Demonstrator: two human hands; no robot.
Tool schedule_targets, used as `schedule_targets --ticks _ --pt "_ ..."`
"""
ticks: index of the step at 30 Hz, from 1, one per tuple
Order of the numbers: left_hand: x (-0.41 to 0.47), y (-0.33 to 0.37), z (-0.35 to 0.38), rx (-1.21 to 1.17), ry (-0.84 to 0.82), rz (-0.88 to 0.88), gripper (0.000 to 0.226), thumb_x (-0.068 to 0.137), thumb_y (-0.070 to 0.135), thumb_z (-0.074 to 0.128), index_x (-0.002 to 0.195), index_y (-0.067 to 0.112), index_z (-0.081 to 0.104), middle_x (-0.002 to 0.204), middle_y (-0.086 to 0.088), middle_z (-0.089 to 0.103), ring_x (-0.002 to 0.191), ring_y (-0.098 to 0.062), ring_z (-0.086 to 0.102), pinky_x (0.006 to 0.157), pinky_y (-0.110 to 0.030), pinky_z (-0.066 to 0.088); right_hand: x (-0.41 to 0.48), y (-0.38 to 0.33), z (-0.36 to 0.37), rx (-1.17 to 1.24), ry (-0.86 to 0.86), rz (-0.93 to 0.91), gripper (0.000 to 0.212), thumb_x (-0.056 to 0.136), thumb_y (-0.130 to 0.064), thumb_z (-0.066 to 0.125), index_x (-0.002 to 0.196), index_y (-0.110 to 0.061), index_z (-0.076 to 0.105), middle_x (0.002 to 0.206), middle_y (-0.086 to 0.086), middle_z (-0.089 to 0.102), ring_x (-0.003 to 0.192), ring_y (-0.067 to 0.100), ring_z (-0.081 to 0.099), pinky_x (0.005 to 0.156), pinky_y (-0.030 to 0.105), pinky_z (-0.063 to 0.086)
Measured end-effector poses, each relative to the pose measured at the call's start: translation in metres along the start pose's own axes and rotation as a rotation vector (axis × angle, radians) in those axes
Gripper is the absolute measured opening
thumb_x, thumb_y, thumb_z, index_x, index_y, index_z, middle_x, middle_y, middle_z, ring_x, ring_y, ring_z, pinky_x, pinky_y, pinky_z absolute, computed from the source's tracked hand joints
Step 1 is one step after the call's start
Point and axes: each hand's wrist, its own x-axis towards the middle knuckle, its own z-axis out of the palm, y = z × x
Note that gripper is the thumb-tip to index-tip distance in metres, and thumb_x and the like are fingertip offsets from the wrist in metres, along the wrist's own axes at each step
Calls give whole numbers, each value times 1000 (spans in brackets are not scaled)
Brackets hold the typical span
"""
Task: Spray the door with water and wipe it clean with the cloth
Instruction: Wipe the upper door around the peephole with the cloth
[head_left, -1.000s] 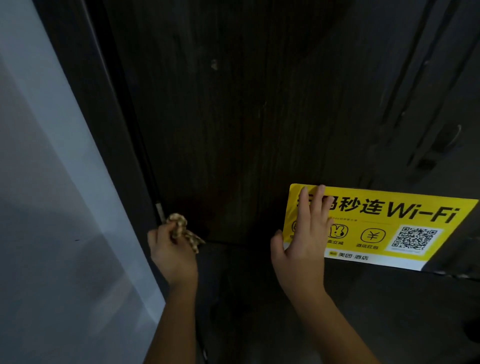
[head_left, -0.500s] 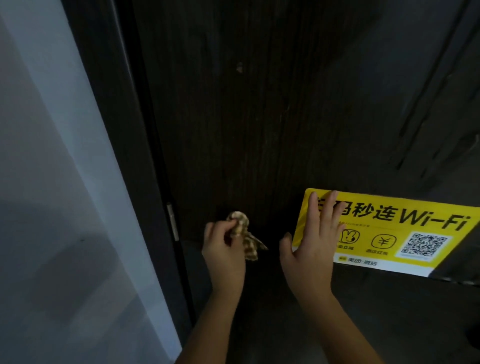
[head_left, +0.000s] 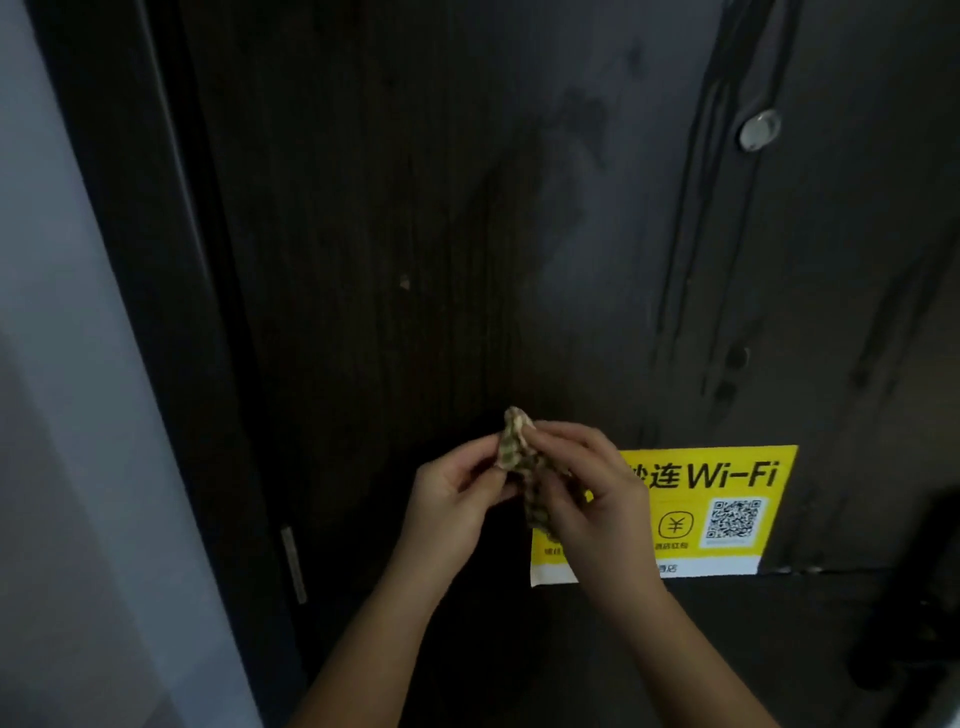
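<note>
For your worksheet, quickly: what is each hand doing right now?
Left hand: pinching the cloth.
Right hand: also gripping the cloth.

The right hand (head_left: 587, 499) has left the yellow Wi-Fi sticker (head_left: 727, 499), where its fingers lay flat a second ago, and now pinches the bunched cloth (head_left: 519, 457) together with the left hand (head_left: 457, 499). The left hand carried the cloth rightward from near the door's (head_left: 415, 234) left edge toward the sticker. Both hands now meet in front of the sticker's left part, hiding it.
</note>
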Motion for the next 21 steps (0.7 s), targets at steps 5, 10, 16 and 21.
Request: schedule_targets --ticks 5,10,16,21 --pt "35 8 -36 827 292 653 27 86 3 60 105 18 71 115 4 59 111 -11 52 93 -28 46 29 21 19 -345 58 -362 25 94 -12 51 107 -14 72 119 2 59 105 20 54 88 29 44" --pt "60 26 -53 1127 350 739 41 79 7 68 116 22 65 134 -4 49 131 -20 39 106 -43 29 63 38 22 -428 -115 -625 32 101 -18 41 107 -13 72 121 5 64 109 23 55 91 36 47" --pt "103 91 -65 1258 438 898 52 78 9 67 128 20 58 140 -8 46 136 -24 36 110 -52 25 183 -10 3 -455 48 -788 25 92 -3 54 106 -10 73 122 4 65 108 23 57 94 32 45" --pt "136 146 -77 1342 464 947 54 79 16 65 132 21 54 141 -6 44 136 -22 36 111 -53 25 263 -50 -14 -480 177 -850 31 87 -4 48 103 -11 74 121 4 66 105 19 56 94 23 39"
